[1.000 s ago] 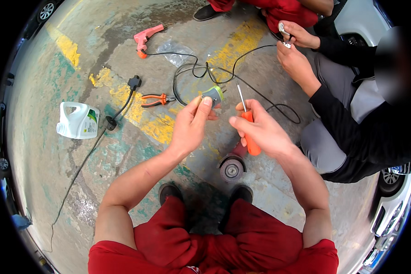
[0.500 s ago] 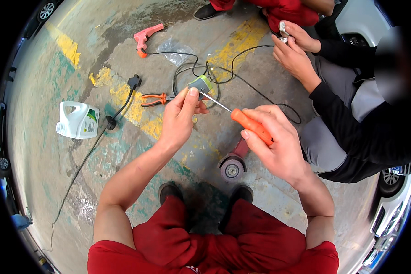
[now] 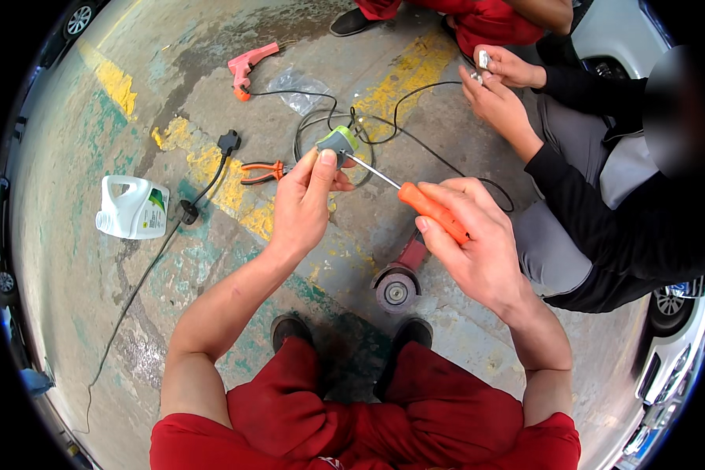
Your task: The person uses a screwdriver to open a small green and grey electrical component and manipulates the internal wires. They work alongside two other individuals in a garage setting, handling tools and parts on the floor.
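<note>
A white plastic jug (image 3: 133, 208) sits at the left of the frame; an angle grinder (image 3: 400, 272) lies just below centre. Right of centre, the right hand (image 3: 471, 239) wraps an orange-handled screwdriver (image 3: 429, 208), its tip at the grey-and-green plug (image 3: 338, 142), which the left hand (image 3: 307, 205) pinches above centre.

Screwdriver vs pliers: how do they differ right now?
Pose: the screwdriver is in the right hand, tip at the gray-and-green plug; the pliers lie on the floor.
Shape: the screwdriver has one handle and a slim metal shaft; the pliers have two spread handles.
Color: the screwdriver's handle looks mostly orange; the pliers' handles are orange and black.
Shared: both are hand tools with orange grips.
</note>
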A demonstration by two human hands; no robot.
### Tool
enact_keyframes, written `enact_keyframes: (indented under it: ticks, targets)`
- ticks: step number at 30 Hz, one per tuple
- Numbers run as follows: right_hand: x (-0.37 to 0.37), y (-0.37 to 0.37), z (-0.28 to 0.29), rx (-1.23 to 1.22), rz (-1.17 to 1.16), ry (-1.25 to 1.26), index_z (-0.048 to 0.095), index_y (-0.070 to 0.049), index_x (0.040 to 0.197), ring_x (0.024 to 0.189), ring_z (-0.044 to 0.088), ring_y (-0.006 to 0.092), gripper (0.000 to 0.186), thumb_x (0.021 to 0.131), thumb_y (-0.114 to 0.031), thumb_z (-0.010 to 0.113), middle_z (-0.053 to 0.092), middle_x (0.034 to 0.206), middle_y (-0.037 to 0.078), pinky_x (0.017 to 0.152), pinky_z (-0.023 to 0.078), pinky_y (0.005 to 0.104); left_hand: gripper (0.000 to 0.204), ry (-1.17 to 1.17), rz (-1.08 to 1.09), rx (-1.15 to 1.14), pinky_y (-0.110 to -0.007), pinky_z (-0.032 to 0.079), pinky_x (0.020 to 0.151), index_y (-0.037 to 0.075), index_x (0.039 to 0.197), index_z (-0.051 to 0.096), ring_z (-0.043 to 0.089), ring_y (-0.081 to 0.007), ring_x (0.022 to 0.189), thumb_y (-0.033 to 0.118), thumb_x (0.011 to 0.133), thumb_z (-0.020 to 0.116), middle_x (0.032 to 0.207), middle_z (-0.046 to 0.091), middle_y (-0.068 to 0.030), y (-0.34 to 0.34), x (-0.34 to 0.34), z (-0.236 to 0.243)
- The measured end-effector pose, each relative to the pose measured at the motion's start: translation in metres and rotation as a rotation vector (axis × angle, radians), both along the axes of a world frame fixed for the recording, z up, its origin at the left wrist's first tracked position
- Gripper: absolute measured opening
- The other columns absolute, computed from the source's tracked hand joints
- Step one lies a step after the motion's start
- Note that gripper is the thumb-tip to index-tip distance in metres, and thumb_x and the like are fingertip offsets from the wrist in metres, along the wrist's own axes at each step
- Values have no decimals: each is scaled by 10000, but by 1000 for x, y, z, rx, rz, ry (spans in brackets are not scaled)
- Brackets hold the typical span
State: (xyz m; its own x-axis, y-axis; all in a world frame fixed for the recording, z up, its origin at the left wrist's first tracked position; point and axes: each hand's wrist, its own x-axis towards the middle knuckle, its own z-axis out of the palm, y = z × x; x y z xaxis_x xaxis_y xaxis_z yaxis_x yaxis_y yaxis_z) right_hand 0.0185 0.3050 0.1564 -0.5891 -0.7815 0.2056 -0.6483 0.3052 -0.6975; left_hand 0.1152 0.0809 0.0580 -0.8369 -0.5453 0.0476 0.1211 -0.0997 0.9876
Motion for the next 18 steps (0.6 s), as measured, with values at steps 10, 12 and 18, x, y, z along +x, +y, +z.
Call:
enact_keyframes:
  ticks: [10,12,18]
  targets:
    - [-2,-2,11,10,-113,-505,638,-14,1267,786,659,133,305,1037,-192,730,694,954,66,694,543,313,413,-68,68,-269,-286,547,887,-8,1378,642,692,-114,959,321,1167,505,1042,705,-31,-3,7,-3]
    - [1,-2,12,-85,-155,-742,639,-25,1243,745,614,70,262,1069,-211,700,675,890,8,646,509,276,418,-73,76,-277,-286,548,885,-8,1382,640,691,-113,955,324,1168,504,1042,706,-31,-3,7,-5]
    - [1,-2,-5,-210,-215,-769,652,-24,1195,739,610,88,184,1048,-118,711,657,921,26,628,496,272,420,-80,73,-271,-293,559,868,-13,1359,654,689,-115,932,328,1169,499,1027,711,-42,-1,6,-5]
